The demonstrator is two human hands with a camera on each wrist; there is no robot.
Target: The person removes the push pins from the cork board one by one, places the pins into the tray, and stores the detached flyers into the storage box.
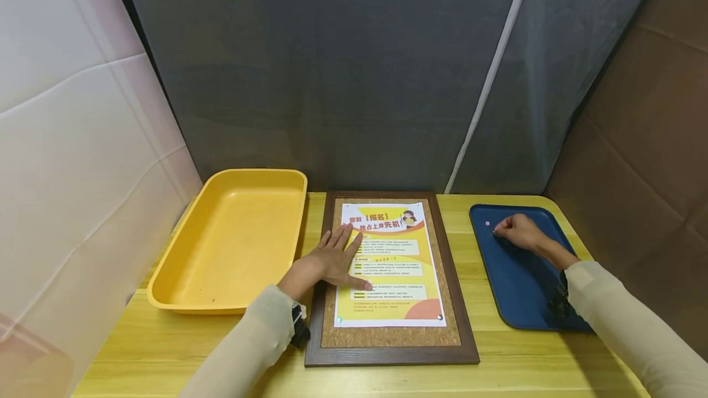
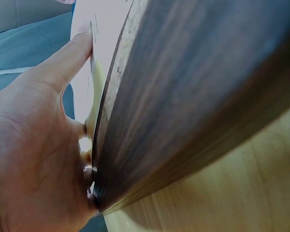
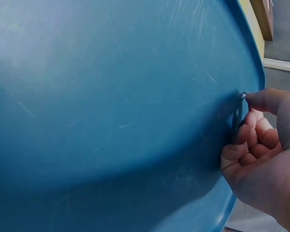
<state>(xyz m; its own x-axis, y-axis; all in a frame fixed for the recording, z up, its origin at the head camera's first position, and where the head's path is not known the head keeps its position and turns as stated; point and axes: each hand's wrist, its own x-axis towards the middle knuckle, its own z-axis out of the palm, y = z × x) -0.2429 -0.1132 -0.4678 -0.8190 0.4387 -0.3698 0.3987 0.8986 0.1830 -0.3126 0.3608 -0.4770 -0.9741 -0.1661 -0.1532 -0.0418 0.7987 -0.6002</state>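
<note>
My left hand [image 1: 334, 263] lies with spread fingers on a printed yellow-and-white poster [image 1: 387, 306], which rests on a cork board [image 1: 393, 338] with a dark wooden frame [image 1: 393, 357]. Round thumbtacks sit at the poster's two lower corners, a pale one [image 1: 340, 319] on the left and a darker one [image 1: 440, 317] on the right. Over the blue tray [image 1: 525, 300], my right hand [image 1: 520, 232] pinches a tiny shiny thumbtack [image 3: 243, 95] at the thumb tip, mostly hidden by the fingers. Beside those fingertips a pink thumbtack [image 1: 487, 223] lies in the tray.
A deep yellow tray [image 1: 227, 308] stands left of the board, with a small dark speck near its front. All of these are on a light wooden table [image 1: 387, 382]. Grey cloth [image 1: 332, 78] hangs behind, with white and brown sheets at the sides.
</note>
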